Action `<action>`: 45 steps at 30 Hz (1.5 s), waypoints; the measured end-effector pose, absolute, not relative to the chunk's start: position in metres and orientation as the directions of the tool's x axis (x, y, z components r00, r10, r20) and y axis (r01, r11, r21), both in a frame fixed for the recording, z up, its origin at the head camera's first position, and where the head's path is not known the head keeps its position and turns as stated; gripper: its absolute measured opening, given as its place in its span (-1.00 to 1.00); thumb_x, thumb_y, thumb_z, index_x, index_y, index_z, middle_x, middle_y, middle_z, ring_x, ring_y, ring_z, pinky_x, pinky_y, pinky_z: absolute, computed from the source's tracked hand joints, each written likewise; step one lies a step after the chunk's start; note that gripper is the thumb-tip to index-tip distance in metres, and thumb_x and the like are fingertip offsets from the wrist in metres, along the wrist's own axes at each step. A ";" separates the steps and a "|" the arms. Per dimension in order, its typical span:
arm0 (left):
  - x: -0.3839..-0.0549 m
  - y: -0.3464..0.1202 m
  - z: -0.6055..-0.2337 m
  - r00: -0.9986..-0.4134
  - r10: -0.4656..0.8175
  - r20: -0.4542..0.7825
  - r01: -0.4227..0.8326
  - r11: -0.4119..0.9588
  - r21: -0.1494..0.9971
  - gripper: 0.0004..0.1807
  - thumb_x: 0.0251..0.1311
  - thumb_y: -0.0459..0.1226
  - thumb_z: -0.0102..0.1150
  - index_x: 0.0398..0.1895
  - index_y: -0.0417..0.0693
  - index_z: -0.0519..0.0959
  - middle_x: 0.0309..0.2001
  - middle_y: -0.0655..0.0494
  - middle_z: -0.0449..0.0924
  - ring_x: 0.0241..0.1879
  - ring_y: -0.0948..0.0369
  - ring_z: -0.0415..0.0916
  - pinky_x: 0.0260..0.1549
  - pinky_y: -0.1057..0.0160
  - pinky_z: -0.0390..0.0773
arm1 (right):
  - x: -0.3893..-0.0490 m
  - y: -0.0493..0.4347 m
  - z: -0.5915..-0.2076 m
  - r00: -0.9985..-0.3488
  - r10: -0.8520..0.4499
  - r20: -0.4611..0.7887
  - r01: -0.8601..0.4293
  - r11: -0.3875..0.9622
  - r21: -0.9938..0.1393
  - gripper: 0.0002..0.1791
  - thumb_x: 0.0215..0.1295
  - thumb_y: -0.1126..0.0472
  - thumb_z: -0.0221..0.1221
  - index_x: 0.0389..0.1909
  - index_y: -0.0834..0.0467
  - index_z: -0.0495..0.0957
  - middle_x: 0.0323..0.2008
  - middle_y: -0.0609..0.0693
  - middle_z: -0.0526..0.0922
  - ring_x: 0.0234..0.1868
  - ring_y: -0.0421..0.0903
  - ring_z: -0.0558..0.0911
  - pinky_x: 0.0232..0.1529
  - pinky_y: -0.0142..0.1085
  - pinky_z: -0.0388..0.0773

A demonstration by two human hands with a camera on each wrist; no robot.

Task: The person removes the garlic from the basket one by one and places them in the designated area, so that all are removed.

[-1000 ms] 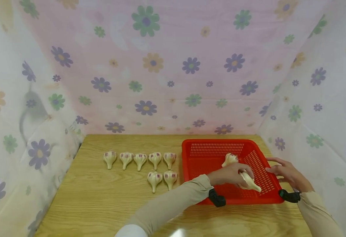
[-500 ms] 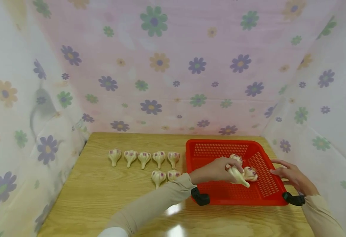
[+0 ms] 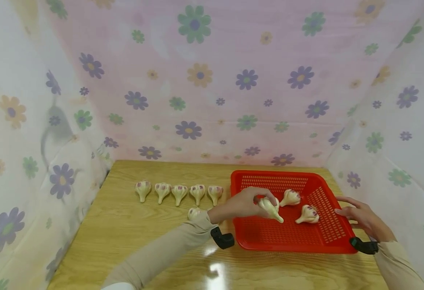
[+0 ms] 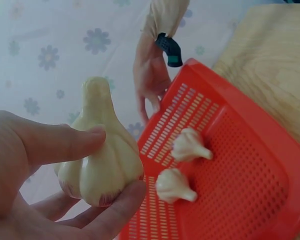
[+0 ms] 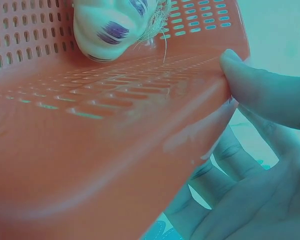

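Observation:
My left hand (image 3: 250, 202) pinches a garlic bulb (image 3: 269, 207) over the left part of the red plastic basket (image 3: 295, 241). In the left wrist view the thumb lies across this bulb (image 4: 102, 155), with fingers under its wide end and the stem pointing up. Two more bulbs lie inside the basket: one farther back (image 3: 290, 197) and one nearer (image 3: 308, 214). At the basket's right side my right hand (image 3: 368, 219) grips the rim, thumb on top and fingers outside, as the right wrist view shows for this hand (image 5: 270, 100).
Left of the basket, a row of several garlic bulbs (image 3: 179, 194) lies on the wooden table (image 3: 125, 241). Another bulb (image 3: 194, 212) in front of the row is partly hidden by the left forearm. Flowered cloth (image 3: 212, 100) hangs behind and at both sides.
My left hand has moved left across the basket with the garlic bulb in its grip, uncovering the nearer bulb inside. The right hand stays on the rim. The head view has shifted slightly.

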State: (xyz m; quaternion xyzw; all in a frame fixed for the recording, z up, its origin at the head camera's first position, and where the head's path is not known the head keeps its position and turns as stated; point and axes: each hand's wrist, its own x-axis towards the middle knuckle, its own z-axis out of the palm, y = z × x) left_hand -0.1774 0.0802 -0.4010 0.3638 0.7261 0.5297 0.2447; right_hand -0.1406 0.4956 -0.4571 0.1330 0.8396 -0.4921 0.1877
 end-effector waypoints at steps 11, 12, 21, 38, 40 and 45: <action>-0.178 0.045 -0.396 -0.597 0.800 0.065 0.352 0.189 0.917 -0.72 0.05 -0.37 0.35 -0.18 0.10 0.60 -0.07 0.31 0.50 -0.26 0.32 0.45 -0.37 0.36 0.55 | -0.138 0.499 -0.458 -0.889 0.045 -0.456 0.427 0.445 -0.787 -0.15 0.36 0.04 0.10 0.42 0.34 -0.15 -0.15 0.00 0.60 -0.19 0.02 0.63 -0.16 0.01 0.58; -0.178 0.041 -0.395 -0.595 0.801 0.073 0.368 0.190 0.910 -0.73 0.06 -0.36 0.35 -0.17 0.10 0.59 -0.07 0.30 0.50 -0.25 0.31 0.45 -0.37 0.36 0.55 | -0.138 0.499 -0.458 -0.888 0.044 -0.458 0.428 0.443 -0.788 -0.14 0.36 0.04 0.10 0.42 0.34 -0.16 -0.15 0.00 0.60 -0.18 0.02 0.63 -0.16 0.01 0.58; -0.177 0.012 -0.396 -0.611 0.783 0.113 0.414 0.194 0.889 -0.74 0.09 -0.40 0.31 -0.18 0.08 0.60 -0.05 0.22 0.48 -0.20 0.27 0.42 -0.33 0.31 0.52 | -0.137 0.501 -0.456 -0.885 0.014 -0.465 0.415 0.476 -0.775 -0.14 0.38 0.02 0.06 0.43 0.37 -0.18 -0.05 0.01 0.56 -0.16 -0.01 0.62 -0.13 -0.03 0.57; -0.175 -0.043 -0.407 -0.671 0.736 0.090 0.373 0.231 0.898 -0.70 0.07 -0.41 0.33 -0.18 0.13 0.57 0.15 0.21 0.42 -0.05 0.15 0.38 -0.29 0.26 0.58 | -0.141 0.499 -0.457 -0.882 0.018 -0.470 0.426 0.458 -0.781 -0.13 0.37 0.02 0.07 0.43 0.36 -0.19 -0.06 -0.02 0.56 -0.15 0.00 0.62 -0.12 -0.01 0.57; -0.176 -0.049 -0.409 -0.681 0.726 0.092 0.373 0.236 0.897 -0.70 0.06 -0.42 0.33 -0.18 0.09 0.57 0.19 0.17 0.40 -0.09 0.14 0.36 -0.33 0.28 0.57 | -0.140 0.500 -0.458 -0.886 0.009 -0.464 0.416 0.460 -0.785 -0.13 0.38 0.02 0.06 0.43 0.36 -0.19 -0.05 0.01 0.56 -0.15 0.00 0.62 -0.12 -0.01 0.57; -0.175 -0.060 -0.408 -0.701 0.706 0.103 0.378 0.245 0.893 -0.72 0.07 -0.47 0.30 -0.15 -0.06 0.57 0.09 0.06 0.47 -0.21 0.10 0.32 -0.39 0.22 0.53 | -0.140 0.499 -0.460 -0.892 -0.007 -0.452 0.399 0.458 -0.794 -0.14 0.39 0.03 0.05 0.43 0.37 -0.19 -0.01 0.06 0.55 -0.14 0.03 0.62 -0.13 -0.01 0.58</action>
